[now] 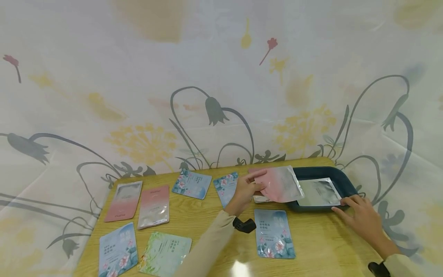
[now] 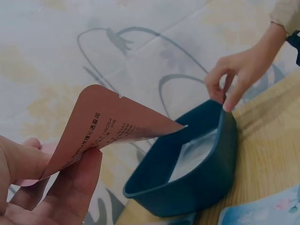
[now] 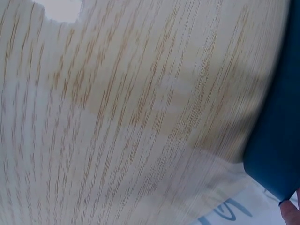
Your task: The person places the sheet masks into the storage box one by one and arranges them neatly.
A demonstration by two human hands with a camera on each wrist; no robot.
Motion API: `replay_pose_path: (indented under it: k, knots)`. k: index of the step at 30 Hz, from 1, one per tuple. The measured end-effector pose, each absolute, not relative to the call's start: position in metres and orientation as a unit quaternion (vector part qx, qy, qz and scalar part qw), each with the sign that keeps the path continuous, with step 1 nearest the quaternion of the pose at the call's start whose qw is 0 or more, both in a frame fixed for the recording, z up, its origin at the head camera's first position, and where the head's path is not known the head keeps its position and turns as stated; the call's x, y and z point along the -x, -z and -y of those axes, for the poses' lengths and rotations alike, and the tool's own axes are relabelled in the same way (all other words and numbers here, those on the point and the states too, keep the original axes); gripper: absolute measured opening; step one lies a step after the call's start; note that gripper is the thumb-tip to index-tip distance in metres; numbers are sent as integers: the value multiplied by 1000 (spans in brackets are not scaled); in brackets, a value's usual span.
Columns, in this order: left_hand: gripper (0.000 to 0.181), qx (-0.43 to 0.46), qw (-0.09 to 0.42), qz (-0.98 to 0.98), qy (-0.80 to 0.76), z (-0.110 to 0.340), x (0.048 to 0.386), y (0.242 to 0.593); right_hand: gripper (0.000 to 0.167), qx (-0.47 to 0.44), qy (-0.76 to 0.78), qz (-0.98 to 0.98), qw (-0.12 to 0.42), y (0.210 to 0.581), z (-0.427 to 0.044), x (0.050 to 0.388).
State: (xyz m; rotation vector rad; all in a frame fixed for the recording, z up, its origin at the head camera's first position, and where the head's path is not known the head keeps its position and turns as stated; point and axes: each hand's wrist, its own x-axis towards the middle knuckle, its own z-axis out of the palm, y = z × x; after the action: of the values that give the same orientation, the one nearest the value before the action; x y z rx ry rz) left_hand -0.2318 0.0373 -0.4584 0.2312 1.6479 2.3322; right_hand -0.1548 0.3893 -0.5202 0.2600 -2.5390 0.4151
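Observation:
A pink-and-silver sheet mask packet (image 1: 281,184) is pinched between the thumb and fingers of my left hand (image 1: 245,191), raised over the left end of a dark teal bin (image 1: 340,179). In the left wrist view the packet (image 2: 101,124) bends, its printed side showing. My right hand (image 1: 363,217) grips the near right corner of the bin's rim; the left wrist view shows this hand (image 2: 243,75) with thumb and fingers on that corner. Inside the bin lies a pale green and silver packet (image 1: 318,192). Only fingertips (image 3: 291,213) of the right hand enter the right wrist view.
Several packets lie on the wooden table (image 1: 214,238): a blue one (image 1: 275,233) before the bin, blue ones at the back (image 1: 192,184), pink ones (image 1: 154,206) at left and a green one (image 1: 167,252) in front. Behind hangs a flower-printed curtain (image 1: 221,77).

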Motion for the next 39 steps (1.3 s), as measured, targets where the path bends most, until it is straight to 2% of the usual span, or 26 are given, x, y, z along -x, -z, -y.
replay_pose_path:
  k: [15,26,35,39]
  knots:
    - [45,-101,161,-590,-785,-105,248,459,33,-113,-142,941,286,518,-400,155]
    - [45,-98,168,-604,-772,-136,259,467,31,-132,-145,933,301,522,-396,157]
    - [53,-145,224,-625,-734,-149,265,478,29,-125,-141,939,289,522,-392,156]
    - [51,-154,231,-625,-729,-154,265,479,29,-128,-137,936,298,524,-395,156]
